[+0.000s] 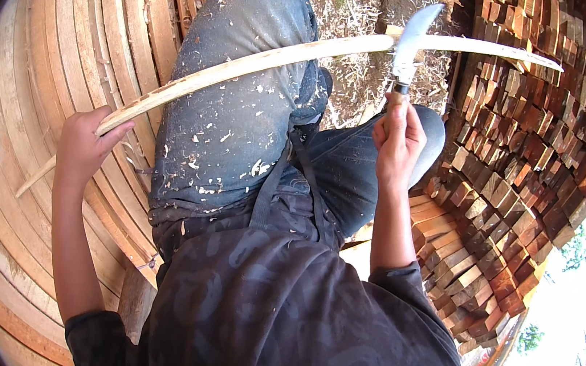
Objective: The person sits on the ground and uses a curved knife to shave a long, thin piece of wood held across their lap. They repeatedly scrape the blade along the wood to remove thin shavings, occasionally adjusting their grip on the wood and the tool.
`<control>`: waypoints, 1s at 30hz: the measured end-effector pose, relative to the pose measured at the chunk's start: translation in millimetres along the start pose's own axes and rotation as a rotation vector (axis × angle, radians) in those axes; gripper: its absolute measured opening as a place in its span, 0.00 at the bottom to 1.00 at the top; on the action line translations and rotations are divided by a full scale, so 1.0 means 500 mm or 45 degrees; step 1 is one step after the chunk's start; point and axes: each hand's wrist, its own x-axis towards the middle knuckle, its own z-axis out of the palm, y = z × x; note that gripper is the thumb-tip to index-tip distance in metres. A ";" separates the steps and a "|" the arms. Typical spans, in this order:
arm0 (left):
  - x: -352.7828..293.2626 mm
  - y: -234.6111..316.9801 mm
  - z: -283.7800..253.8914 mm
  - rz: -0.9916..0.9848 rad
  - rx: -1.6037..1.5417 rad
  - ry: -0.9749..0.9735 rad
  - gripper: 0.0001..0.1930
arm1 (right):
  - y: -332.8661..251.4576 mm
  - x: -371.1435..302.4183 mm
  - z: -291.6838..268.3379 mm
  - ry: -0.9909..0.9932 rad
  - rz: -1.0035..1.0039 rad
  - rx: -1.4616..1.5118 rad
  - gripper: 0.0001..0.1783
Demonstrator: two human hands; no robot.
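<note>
A long, pale wooden strip (pixel 242 66) stretches across my thighs from left to right, looking bent through the wide lens. Near its left end my left hand (pixel 89 141) is wrapped round it, with a short tapered end sticking out beyond the wrist. My right hand (pixel 399 133) is closed on the handle of a curved-blade knife (pixel 413 40), blade pointing up and away. The blade lies across the strip in view, right of my knee; whether it touches the wood I cannot tell. Wood shavings (pixel 259 166) are scattered over my jeans (pixel 221 130).
Long planks (pixel 36 61) lie side by side on the left. At the right rises a tall stack of cut timber (pixel 521 133), end faces showing, close to the strip's right end. Shavings cover the ground (pixel 351 0) ahead.
</note>
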 end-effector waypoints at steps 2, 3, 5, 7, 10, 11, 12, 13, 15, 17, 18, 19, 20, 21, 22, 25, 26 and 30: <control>0.004 -0.002 0.006 0.042 0.024 0.025 0.21 | 0.005 -0.043 0.021 -0.320 0.054 -0.361 0.15; 0.011 -0.001 0.003 0.024 0.012 0.006 0.21 | 0.006 -0.045 0.019 -0.340 0.020 -0.407 0.16; -0.003 0.008 -0.003 -0.025 -0.024 -0.017 0.21 | 0.015 -0.032 -0.004 -0.239 -0.032 -0.415 0.16; -0.011 0.002 -0.007 -0.028 0.006 -0.013 0.22 | 0.001 0.000 0.004 0.082 -0.047 0.361 0.16; -0.015 -0.001 -0.009 -0.024 0.019 0.020 0.24 | -0.003 -0.042 0.026 -0.329 -0.004 -0.237 0.14; -0.013 -0.002 -0.009 0.018 0.065 0.035 0.25 | -0.001 -0.062 0.026 -0.550 -0.097 -0.425 0.15; -0.012 -0.006 -0.005 0.052 0.101 0.049 0.26 | 0.008 -0.067 0.021 -0.461 -0.067 -0.358 0.16; -0.007 -0.004 -0.007 0.058 0.086 0.048 0.26 | 0.009 -0.051 0.007 -0.412 -0.195 -0.371 0.14; 0.005 0.006 -0.003 0.054 0.100 0.040 0.27 | -0.003 -0.021 -0.010 0.002 0.003 0.188 0.13; 0.003 0.013 -0.007 0.016 0.172 0.039 0.28 | -0.004 -0.011 0.006 0.315 -0.068 0.517 0.13; -0.012 0.000 -0.003 -0.029 0.135 0.064 0.28 | 0.013 -0.018 0.010 0.018 -0.046 0.130 0.14; -0.018 -0.009 0.002 -0.014 0.125 0.082 0.28 | 0.029 -0.032 0.009 -0.378 -0.056 -0.269 0.15; -0.023 -0.016 0.005 0.000 0.114 0.099 0.28 | 0.035 -0.043 0.009 -0.460 -0.272 -0.323 0.15; -0.022 -0.018 0.005 0.013 0.095 0.108 0.28 | 0.028 -0.048 0.010 -0.540 -0.483 -0.387 0.15; -0.024 -0.003 -0.003 0.001 0.073 0.078 0.27 | 0.024 -0.044 -0.002 -0.397 -0.200 -0.219 0.13; -0.006 0.016 -0.014 -0.034 0.130 0.019 0.23 | 0.020 -0.010 -0.015 0.097 -0.064 0.197 0.13; -0.010 0.020 -0.003 -0.019 0.122 0.022 0.23 | 0.047 -0.027 -0.011 -0.140 -0.064 0.003 0.12; -0.015 0.008 0.001 0.003 0.107 0.090 0.26 | 0.009 -0.014 -0.074 -0.100 -0.101 0.119 0.14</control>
